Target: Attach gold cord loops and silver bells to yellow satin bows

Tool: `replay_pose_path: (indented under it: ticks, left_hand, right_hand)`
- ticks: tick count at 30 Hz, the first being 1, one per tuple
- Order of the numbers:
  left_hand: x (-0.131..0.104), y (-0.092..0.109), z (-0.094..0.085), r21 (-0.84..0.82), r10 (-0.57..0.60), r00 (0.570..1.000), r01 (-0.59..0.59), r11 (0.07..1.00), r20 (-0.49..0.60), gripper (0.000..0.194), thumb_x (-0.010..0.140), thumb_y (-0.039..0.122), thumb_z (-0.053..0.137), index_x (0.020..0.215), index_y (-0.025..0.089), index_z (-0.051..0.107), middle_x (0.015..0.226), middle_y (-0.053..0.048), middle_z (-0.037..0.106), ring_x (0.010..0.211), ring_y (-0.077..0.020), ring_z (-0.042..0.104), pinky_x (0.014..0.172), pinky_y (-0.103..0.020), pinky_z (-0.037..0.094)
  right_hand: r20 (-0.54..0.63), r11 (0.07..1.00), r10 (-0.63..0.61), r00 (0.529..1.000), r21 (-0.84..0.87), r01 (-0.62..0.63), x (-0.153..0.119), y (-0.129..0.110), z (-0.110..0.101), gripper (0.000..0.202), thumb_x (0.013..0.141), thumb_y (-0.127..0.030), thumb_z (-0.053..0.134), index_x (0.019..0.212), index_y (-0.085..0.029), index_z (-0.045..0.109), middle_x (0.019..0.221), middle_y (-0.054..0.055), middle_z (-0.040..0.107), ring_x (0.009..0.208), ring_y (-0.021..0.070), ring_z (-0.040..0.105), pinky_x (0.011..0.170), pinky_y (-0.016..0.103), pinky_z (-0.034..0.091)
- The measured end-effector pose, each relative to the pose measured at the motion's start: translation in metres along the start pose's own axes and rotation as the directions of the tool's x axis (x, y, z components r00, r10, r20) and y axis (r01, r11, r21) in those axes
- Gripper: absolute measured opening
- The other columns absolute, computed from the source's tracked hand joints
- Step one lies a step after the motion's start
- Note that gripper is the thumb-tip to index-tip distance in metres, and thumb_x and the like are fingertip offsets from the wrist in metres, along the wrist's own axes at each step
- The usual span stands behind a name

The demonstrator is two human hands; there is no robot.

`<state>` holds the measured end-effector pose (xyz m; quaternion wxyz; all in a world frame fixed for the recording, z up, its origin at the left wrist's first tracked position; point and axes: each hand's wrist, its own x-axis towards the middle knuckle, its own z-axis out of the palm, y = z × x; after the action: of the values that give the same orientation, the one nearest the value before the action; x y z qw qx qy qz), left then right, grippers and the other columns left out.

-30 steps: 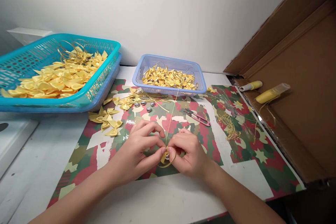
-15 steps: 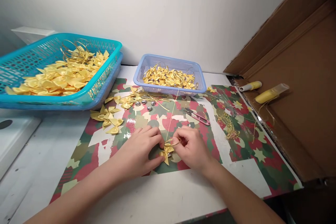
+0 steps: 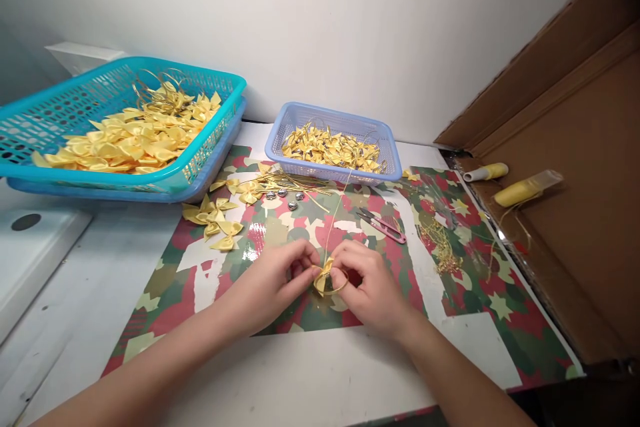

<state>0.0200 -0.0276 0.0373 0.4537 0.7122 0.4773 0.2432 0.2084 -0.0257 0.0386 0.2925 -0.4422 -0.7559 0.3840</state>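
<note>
Near the front middle of the patterned sheet, a yellow bow [image 3: 323, 277] with a gold cord loop [image 3: 336, 292] is between my hands. My left hand [image 3: 285, 277] pinches the bow's left side with thumb and fingertips. On the other side my right hand [image 3: 363, 280] has its fingers closed on the bow and the loop. A thin thread [image 3: 339, 207] runs from the bow up toward the small basket. Several silver bells [image 3: 293, 205], gold cords [image 3: 305, 183] and loose yellow bows [image 3: 213, 217] lie beyond my left hand. The fingertips partly hide the bow.
At the left, a turquoise basket [image 3: 200, 153] of yellow bows sits in a blue one. A small periwinkle basket [image 3: 340, 171] stands at the back. Pink-handled snips [image 3: 387, 228], a thread tangle [image 3: 440, 247] and two yellow spools [image 3: 525, 190] [image 3: 493, 171] are to the right.
My left thumb and fingertips have come together on the bow. The bow has turned, and its cord loop now hangs toward me. The whole view has shifted slightly.
</note>
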Motion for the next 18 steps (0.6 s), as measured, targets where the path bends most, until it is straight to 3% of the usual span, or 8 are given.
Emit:
replay_pose_path:
  ticks: [3, 7, 18]
  left_hand:
    - [0.000, 0.000, 0.003, -0.207, -0.090, 0.995, 0.081, 0.975, -0.038, 0.015, 0.091, 0.035, 0.051, 0.094, 0.020, 0.054, 0.073, 0.002, 0.057, 0.065, -0.0134, 0.054, 0.055, -0.022, 0.044]
    - [0.000, 0.000, 0.011, -0.365, -0.121, 0.992, 0.096, 0.926, -0.048, 0.019, 0.089, 0.038, 0.054, 0.086, 0.019, 0.058, 0.076, -0.001, 0.059, 0.068, -0.0142, 0.054, 0.060, -0.024, 0.046]
    - [0.000, -0.003, 0.024, -0.384, -0.204, 0.959, 0.116, 0.916, -0.196, 0.022, 0.077, 0.040, 0.071, 0.083, 0.019, 0.064, 0.070, 0.001, 0.058, 0.063, -0.0124, 0.050, 0.055, -0.022, 0.043]
  right_hand:
    - [-0.103, 0.999, -0.027, 0.994, 0.040, 0.032, 0.001, 0.000, 0.001, 0.021, 0.083, -0.014, 0.050, 0.063, -0.018, 0.050, 0.070, 0.001, 0.055, 0.066, 0.0128, 0.049, 0.059, 0.025, 0.037]
    - [-0.153, 0.996, -0.028, 0.988, 0.074, 0.040, 0.002, 0.000, 0.002, 0.020, 0.084, -0.015, 0.051, 0.063, -0.018, 0.053, 0.070, 0.001, 0.057, 0.064, 0.0122, 0.051, 0.056, 0.024, 0.037]
    - [-0.236, 0.995, -0.059, 0.970, 0.059, 0.074, 0.000, 0.004, 0.010, 0.019, 0.083, -0.015, 0.053, 0.064, -0.017, 0.056, 0.072, 0.003, 0.061, 0.067, 0.0132, 0.055, 0.057, 0.024, 0.041]
